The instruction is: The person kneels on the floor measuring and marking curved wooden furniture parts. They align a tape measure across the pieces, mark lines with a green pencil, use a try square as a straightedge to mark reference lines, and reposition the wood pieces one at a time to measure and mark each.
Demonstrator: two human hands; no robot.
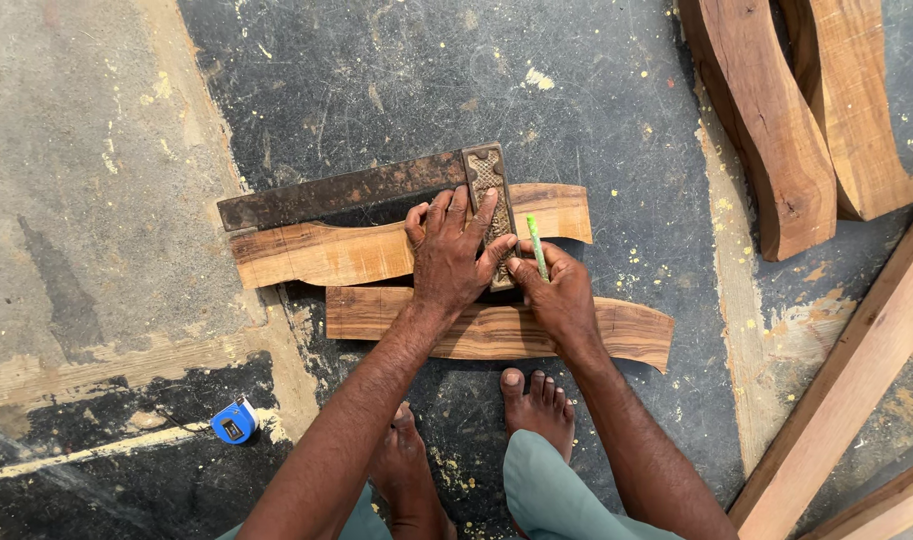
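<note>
On a dark, paint-flecked workshop floor [376,80], a person's left hand [451,255] presses flat, fingers spread, on a try square [396,185] laid across a curved plank [326,252]. The right hand [556,295] pinches a green pencil [537,247] beside the square's stock. A second plank [626,330] is partly hidden by the forearms. A blue tape measure [235,421] lies well apart; timbers [786,150] run off frame at right.

Head view, steeply downward, seemingly close overhead.

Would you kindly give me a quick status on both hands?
Left hand pressing square onto upper board. Right hand gripping green pencil beside square. Lower board underneath wrists.
</note>
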